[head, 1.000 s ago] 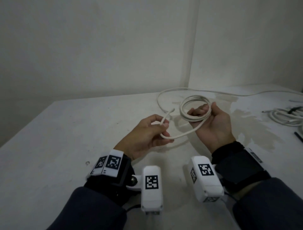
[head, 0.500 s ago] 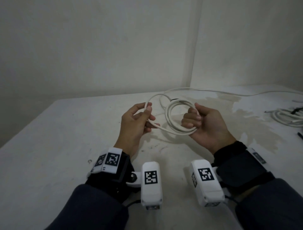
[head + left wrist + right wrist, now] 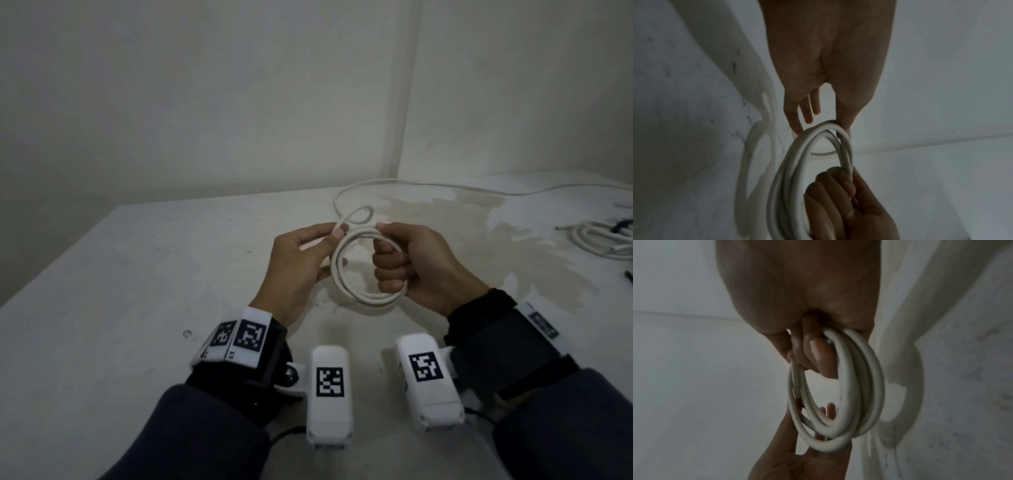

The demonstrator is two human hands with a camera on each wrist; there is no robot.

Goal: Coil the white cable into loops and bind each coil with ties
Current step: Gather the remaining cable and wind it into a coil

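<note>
A coil of white cable (image 3: 346,274) (image 3: 789,178) (image 3: 855,399) with several loops hangs above the table, in front of me. My right hand (image 3: 404,263) (image 3: 813,353) grips the coil's right side, fingers curled through the loops. My left hand (image 3: 308,253) (image 3: 818,123) pinches the cable at the coil's upper left between thumb and fingers. A small loose loop (image 3: 359,216) stands up behind the hands, and the free cable (image 3: 445,185) trails away over the table toward the back right.
The white table (image 3: 137,308) is stained near its back right corner, where two walls meet. Another bundle of white cable (image 3: 603,240) lies at the right edge, with small dark pieces (image 3: 628,275) next to it.
The left hand has carried the cable up and across to the coil, closing another loop. Both hands now sit closer together, and the coil has turned more upright.
</note>
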